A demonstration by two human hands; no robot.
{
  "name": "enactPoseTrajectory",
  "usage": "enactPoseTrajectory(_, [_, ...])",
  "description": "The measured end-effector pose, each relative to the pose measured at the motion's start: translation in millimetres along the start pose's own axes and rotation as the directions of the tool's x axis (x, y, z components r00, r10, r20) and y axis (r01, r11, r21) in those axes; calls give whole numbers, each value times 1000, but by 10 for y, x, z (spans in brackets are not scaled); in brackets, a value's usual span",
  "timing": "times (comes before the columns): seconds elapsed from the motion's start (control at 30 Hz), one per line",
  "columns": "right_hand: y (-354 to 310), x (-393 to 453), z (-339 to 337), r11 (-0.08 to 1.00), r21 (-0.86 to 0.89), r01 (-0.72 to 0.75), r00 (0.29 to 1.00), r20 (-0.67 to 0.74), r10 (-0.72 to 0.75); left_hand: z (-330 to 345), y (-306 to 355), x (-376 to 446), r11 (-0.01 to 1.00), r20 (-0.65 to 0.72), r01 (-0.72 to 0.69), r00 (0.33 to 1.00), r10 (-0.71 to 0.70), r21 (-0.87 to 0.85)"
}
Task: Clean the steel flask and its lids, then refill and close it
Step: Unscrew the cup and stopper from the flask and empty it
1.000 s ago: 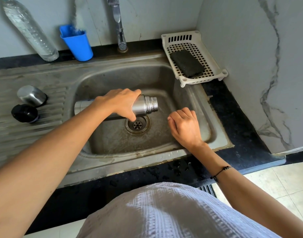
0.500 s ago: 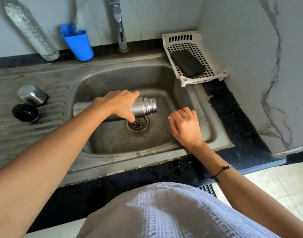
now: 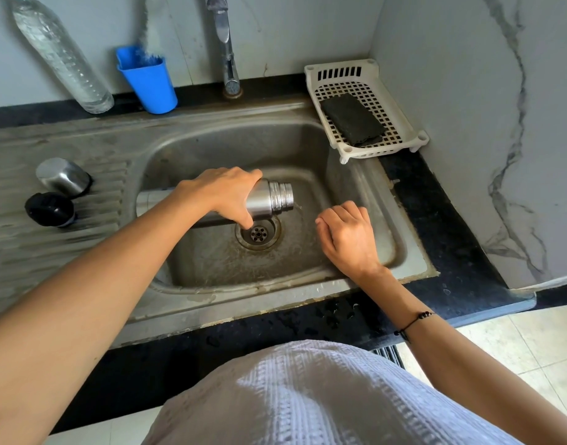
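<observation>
Now we reach our left hand (image 3: 218,194) across the sink (image 3: 365,187), fingers and thumb curled round the steel flask (image 3: 269,200), which lies on its side over the basin. Its open threaded neck juts past our fingertips, above the drain (image 3: 259,233). Our right hand (image 3: 348,236) hovers beyond the neck, fingers loosely curled, holding nothing. Both lids, steel cap (image 3: 62,176) and black stopper (image 3: 49,209), sit well behind our left wrist on the drainboard.

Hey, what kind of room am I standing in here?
Most likely a home kitchen, at the washing-up corner. A steel sink with a ribbed draining board sits in a dark counter under a tap, and a white plastic tray beside it holds a dark scrub pad.
</observation>
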State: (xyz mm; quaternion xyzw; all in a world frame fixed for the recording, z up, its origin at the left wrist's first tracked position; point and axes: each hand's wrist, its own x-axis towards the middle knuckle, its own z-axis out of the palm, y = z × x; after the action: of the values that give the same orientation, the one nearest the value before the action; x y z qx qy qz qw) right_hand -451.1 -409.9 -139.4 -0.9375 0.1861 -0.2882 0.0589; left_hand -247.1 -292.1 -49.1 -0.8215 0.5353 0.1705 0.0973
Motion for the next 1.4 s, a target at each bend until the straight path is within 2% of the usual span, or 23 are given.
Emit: enactPoseTrajectory(1.4, [-1, -6, -4, 1000, -15, -8, 1000, 17, 8, -86, 21, -76, 999, 52, 6, 999, -3, -46])
